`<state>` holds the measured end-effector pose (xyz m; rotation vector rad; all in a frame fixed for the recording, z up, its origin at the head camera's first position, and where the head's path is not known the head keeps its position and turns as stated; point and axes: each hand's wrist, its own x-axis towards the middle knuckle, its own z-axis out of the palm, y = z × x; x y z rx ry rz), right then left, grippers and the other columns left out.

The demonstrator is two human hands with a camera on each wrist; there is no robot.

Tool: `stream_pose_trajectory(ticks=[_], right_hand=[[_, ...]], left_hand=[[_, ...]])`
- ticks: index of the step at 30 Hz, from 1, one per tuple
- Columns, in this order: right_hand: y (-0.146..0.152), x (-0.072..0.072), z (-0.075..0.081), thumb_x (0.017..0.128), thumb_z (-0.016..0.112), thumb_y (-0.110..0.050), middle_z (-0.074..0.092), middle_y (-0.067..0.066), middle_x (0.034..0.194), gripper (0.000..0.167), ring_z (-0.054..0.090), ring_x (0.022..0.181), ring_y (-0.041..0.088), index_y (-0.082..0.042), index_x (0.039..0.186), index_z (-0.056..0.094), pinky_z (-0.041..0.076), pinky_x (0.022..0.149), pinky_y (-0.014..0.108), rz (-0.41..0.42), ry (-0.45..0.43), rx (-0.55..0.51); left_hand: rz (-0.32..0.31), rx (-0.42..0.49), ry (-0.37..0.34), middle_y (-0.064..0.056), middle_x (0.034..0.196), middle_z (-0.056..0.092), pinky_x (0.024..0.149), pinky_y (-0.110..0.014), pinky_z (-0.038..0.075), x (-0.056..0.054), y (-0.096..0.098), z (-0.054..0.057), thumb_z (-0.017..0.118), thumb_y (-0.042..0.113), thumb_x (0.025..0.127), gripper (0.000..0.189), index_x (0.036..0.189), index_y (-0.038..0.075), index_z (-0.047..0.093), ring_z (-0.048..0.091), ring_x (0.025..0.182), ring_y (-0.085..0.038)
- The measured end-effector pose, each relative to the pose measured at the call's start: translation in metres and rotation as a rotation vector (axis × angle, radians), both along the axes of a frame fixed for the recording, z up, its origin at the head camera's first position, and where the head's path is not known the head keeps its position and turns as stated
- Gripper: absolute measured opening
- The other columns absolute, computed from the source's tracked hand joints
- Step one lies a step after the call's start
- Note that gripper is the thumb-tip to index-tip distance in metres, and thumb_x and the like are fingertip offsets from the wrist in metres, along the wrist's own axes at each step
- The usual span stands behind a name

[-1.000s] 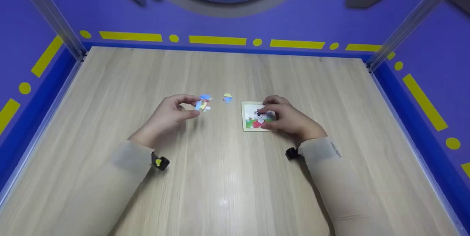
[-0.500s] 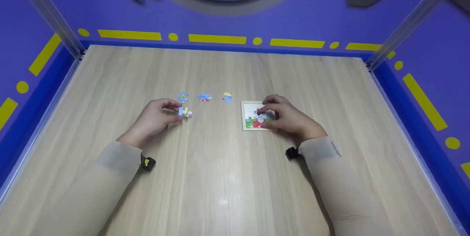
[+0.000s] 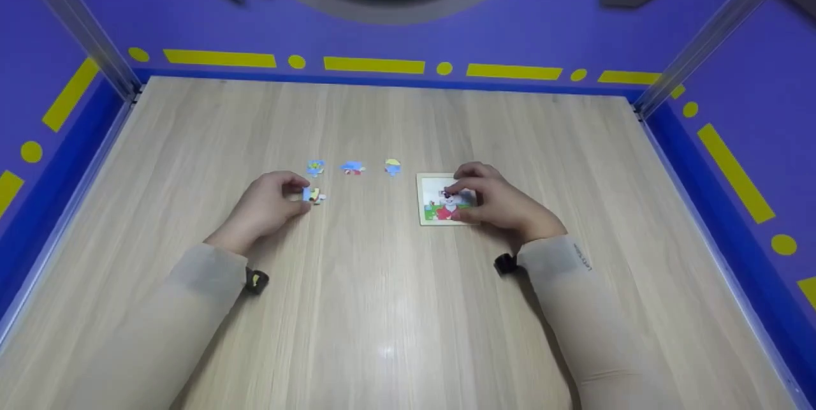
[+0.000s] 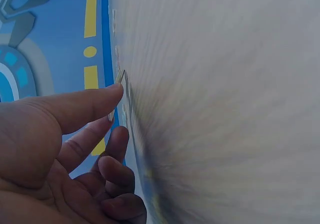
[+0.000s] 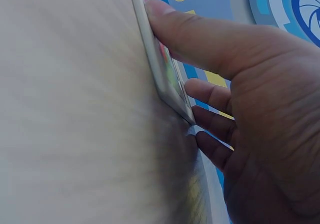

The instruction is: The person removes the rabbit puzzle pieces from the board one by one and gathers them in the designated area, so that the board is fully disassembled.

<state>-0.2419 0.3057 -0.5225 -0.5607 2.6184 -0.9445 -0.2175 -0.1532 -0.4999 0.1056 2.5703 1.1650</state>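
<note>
In the head view my left hand (image 3: 271, 206) pinches a small blue-and-yellow jigsaw piece (image 3: 313, 195) between thumb and fingers, low over the wooden table. The left wrist view has this jigsaw piece (image 4: 119, 77) nearly edge-on, at the thumb tip. My right hand (image 3: 500, 199) rests on a square puzzle board (image 3: 428, 184) with a pale rim, which bears a white cartoon animal in red on green grass. Thumb and index finger touch the picture and hide its right part. From the right wrist, the thumb lies on the face of the puzzle board (image 5: 159, 74), other fingers at its edge.
Several loose jigsaw pieces lie in a row behind the left hand: a blue one with green (image 3: 315, 167), a blue-and-red one (image 3: 352, 168) and a yellow-and-blue one (image 3: 393, 166). Purple walls (image 3: 357, 34) with yellow markings enclose the table (image 3: 382, 308).
My left hand has moved left with its jigsaw piece, uncovering two pieces in the row, then lowered the piece nearer the table in front of the leftmost one. My right hand stays on the board.
</note>
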Motion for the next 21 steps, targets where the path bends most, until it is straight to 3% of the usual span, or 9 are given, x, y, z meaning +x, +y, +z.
stream_pose_trajectory(ticks=[11, 16, 21], right_hand=[[-0.002, 0.000, 0.002, 0.095, 0.092, -0.025, 0.050, 0.005, 0.165, 0.046, 0.035, 0.162, 0.033, -0.026, 0.140, 0.081, 0.032, 0.139, 0.057, -0.018, -0.025, 0.004], [-0.002, 0.000, 0.002, 0.095, 0.092, -0.025, 0.050, 0.004, 0.165, 0.045, 0.034, 0.163, 0.032, -0.027, 0.139, 0.081, 0.032, 0.139, 0.056, -0.029, -0.032, 0.001], [0.000, 0.000, -0.001, 0.095, 0.092, -0.025, 0.051, 0.004, 0.164, 0.045, 0.035, 0.162, 0.032, -0.028, 0.139, 0.081, 0.033, 0.138, 0.058, -0.032, -0.029, 0.004]], left_hand=[[-0.012, -0.052, 0.010, -0.023, 0.157, 0.064, 0.131, -0.060, 0.042, 0.000, 0.000, 0.000, 0.075, 0.014, 0.107, 0.046, 0.150, 0.002, 0.066, 0.056, 0.153, -0.043], [-0.003, -0.033, 0.037, -0.023, 0.154, 0.063, 0.129, -0.060, 0.044, 0.003, 0.004, 0.002, 0.076, 0.016, 0.106, 0.046, 0.149, 0.002, 0.067, 0.059, 0.149, -0.043], [-0.006, 0.016, 0.058, -0.019, 0.157, 0.060, 0.125, -0.060, 0.047, 0.010, 0.018, 0.008, 0.076, 0.028, 0.107, 0.050, 0.150, 0.005, 0.068, 0.059, 0.148, -0.041]])
